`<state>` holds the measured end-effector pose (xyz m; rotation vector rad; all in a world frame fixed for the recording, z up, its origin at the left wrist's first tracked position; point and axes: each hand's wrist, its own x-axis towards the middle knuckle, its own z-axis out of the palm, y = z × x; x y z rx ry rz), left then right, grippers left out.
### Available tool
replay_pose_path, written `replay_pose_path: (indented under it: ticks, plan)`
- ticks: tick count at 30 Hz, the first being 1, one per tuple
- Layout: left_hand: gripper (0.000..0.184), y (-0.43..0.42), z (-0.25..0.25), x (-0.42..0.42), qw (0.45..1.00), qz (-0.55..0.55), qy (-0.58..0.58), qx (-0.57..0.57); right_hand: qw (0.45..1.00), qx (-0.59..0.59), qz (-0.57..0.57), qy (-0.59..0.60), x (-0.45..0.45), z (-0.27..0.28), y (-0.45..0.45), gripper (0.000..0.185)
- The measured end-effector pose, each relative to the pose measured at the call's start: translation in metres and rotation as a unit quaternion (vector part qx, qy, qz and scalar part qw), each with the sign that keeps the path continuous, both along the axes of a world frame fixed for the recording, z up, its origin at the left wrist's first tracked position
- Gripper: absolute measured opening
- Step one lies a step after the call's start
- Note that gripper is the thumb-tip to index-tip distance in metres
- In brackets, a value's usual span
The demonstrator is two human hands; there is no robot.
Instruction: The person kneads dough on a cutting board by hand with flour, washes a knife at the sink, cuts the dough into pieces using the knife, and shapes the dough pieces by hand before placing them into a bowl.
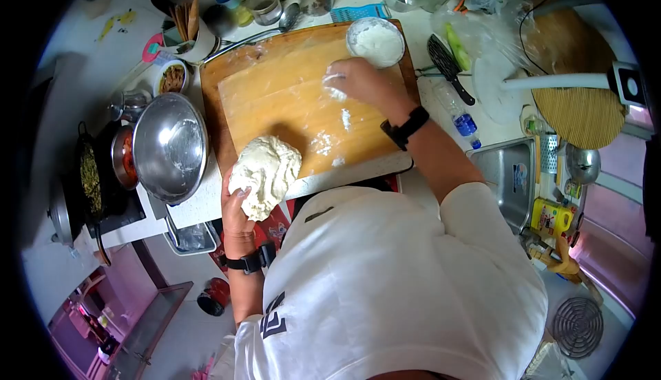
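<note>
A large lump of pale dough (267, 175) rests in my left hand (236, 209), held up at the front left edge of the wooden board (258, 98). The fingers under the dough are mostly hidden. Over the back right part of the board is my right hand (358, 82), its fingers curled together with white flour (335, 91) at the fingertips. Small patches of flour (321, 143) lie scattered on the board below it. Just beyond my right hand, a white bowl (350, 44) of flour stands at the board's back right corner.
Left of the board are a steel mixing bowl (146, 147), a small bowl of brown food (160, 85) and a pan of chopped greens (89, 177). A black knife (451, 69), a plastic bottle (463, 122) and a sink (506, 187) are to the right. A ladle (289, 18) lies behind.
</note>
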<state>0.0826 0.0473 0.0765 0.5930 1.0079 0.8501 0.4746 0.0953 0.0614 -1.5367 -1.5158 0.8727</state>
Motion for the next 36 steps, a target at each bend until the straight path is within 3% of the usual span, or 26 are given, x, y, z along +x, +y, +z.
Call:
replay_pose_path:
  ticks: [2, 3, 5, 6, 8, 9, 12, 17, 19, 20, 21, 23, 25, 26, 27, 29, 31, 36]
  plan:
    - [0.061, 0.001, -0.009, 0.001, 1.0, -0.018, -0.015, -0.009, 0.993, -0.015, -0.112, 0.029, -0.019, 0.006, -0.002, 0.029]
    - [0.061, 0.001, -0.011, 0.004, 0.999, -0.029, -0.027, -0.015, 0.994, -0.016, -0.108, 0.027, -0.024, 0.018, -0.008, 0.029]
    - [0.061, 0.003, -0.007, 0.018, 0.998, -0.035, -0.019, -0.046, 0.983, -0.08, -0.001, -0.167, -0.032, 0.041, -0.018, 0.035]
    - [0.061, 0.005, -0.007, 0.026, 0.997, -0.044, -0.033, -0.056, 0.983, -0.08, -0.003, -0.167, -0.034, 0.034, -0.021, 0.035]
    - [0.06, 0.011, -0.017, 0.044, 0.995, -0.059, -0.061, -0.057, 0.983, -0.179, -0.025, -0.041, -0.035, 0.006, -0.029, 0.041]
    - [0.06, 0.014, -0.018, 0.056, 0.993, -0.068, -0.077, -0.064, 0.982, -0.181, -0.026, -0.044, -0.036, 0.0, -0.035, 0.041]
    - [0.059, 0.024, -0.029, 0.089, 0.983, -0.095, -0.138, -0.075, 0.884, -0.367, -0.089, 0.277, -0.043, 0.01, -0.052, 0.062]
    - [0.059, 0.045, -0.03, 0.126, 0.959, -0.147, -0.215, -0.115, 0.917, -0.282, -0.133, 0.25, -0.042, -0.028, -0.039, 0.068]
    - [0.056, 0.047, -0.016, 0.13, 0.965, -0.212, -0.053, -0.144, 0.983, -0.132, -0.124, -0.012, -0.042, -0.036, -0.025, 0.069]
    - [0.059, 0.049, -0.032, 0.125, 0.951, -0.264, -0.048, -0.152, 0.988, -0.025, -0.142, -0.056, -0.044, -0.04, -0.023, 0.062]
    - [0.059, 0.05, -0.031, 0.123, 0.951, -0.263, -0.047, -0.153, 0.988, -0.026, -0.142, -0.055, -0.044, -0.025, -0.022, 0.062]
    - [0.063, 0.052, -0.028, 0.118, 0.912, -0.385, 0.095, -0.102, 0.976, 0.054, -0.014, -0.21, -0.049, 0.012, -0.024, 0.051]
    - [0.069, 0.054, -0.049, 0.11, 0.912, -0.383, 0.13, -0.064, 0.985, 0.052, 0.012, -0.166, -0.059, 0.017, -0.032, 0.045]
    - [0.071, 0.053, -0.06, 0.106, 0.915, -0.31, 0.238, 0.101, 0.97, 0.073, 0.039, -0.228, -0.066, 0.02, -0.038, 0.043]
    - [0.072, 0.055, -0.057, 0.108, 0.877, -0.223, 0.335, 0.263, 0.95, 0.095, 0.065, -0.289, -0.072, 0.023, -0.042, 0.042]
    - [0.077, 0.062, -0.054, 0.114, 0.895, -0.185, 0.266, 0.305, 0.944, 0.117, 0.061, -0.303, -0.078, 0.013, -0.046, 0.036]
    - [0.08, 0.071, -0.035, 0.12, 0.732, -0.273, 0.416, 0.465, 0.943, 0.111, 0.069, -0.306, -0.077, 0.0, -0.044, 0.033]
    - [0.059, 0.097, -0.049, 0.152, 0.696, -0.234, 0.497, 0.462, 0.942, 0.078, -0.004, -0.326, -0.062, -0.046, 0.007, 0.032]
